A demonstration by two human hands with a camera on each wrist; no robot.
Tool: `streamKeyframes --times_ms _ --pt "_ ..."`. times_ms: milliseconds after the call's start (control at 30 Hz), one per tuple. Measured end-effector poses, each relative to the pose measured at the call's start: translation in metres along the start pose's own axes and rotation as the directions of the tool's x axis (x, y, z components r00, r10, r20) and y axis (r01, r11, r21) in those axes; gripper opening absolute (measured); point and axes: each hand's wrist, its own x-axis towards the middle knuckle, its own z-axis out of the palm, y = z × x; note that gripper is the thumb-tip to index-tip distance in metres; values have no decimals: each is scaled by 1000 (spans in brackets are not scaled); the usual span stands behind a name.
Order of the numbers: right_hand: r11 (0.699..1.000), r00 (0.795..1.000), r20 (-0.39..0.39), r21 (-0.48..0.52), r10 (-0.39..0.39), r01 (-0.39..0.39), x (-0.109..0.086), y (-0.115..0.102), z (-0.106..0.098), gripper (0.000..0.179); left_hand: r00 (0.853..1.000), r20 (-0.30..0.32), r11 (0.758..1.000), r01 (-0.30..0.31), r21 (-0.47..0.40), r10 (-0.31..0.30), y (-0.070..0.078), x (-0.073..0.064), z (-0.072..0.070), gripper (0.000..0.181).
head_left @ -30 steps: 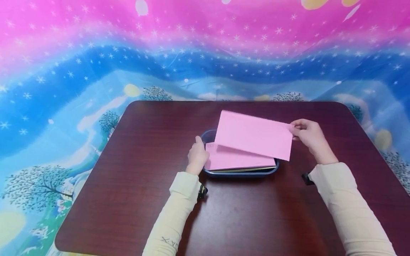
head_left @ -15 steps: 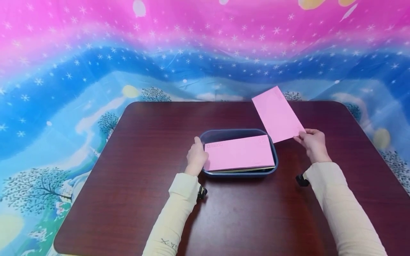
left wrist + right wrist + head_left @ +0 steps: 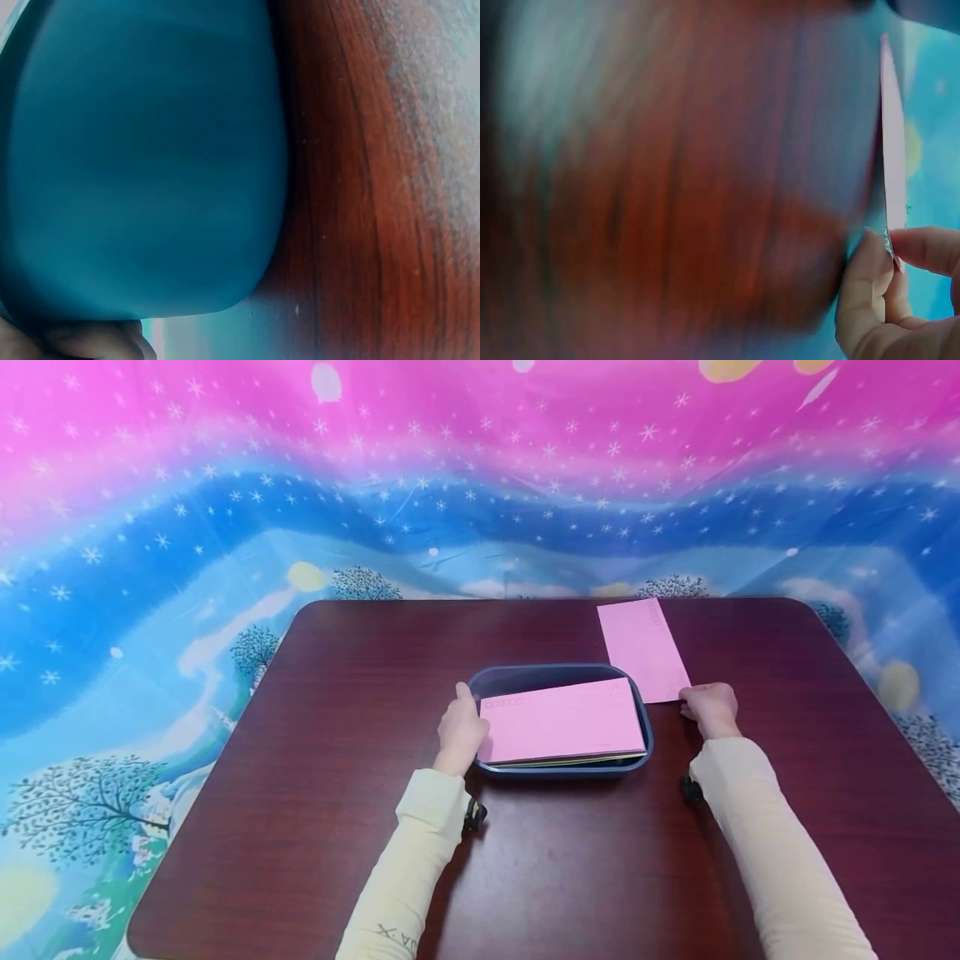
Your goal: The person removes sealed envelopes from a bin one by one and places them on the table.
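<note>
Envelope stack (image 3: pixel 561 720) in tray (image 3: pixel 540 677) on table (image 3: pixel 337 710), 1 other envelope (image 3: pixel 643 647) behind tray's right end

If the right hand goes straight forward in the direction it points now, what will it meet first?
The right hand would probably meet the pink envelope it pinches by a corner; its height above the table is unclear.

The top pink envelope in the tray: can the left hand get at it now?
Probably yes: the left hand grips one end of the tray, right by the top pink envelope, whose face lies mostly uncovered.
</note>
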Motion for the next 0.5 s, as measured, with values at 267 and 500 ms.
streamKeyframes --times_ms 267,500 --pt "959 998 -43 -282 -38 24 -1 0 0 37 1000 -3 1000 -1 0 1 -1 0 1 57" --pt "955 999 -50 -298 -21 5 5 1 -1 32 1000 -13 1000 -5 9 5 1 0 0 53"
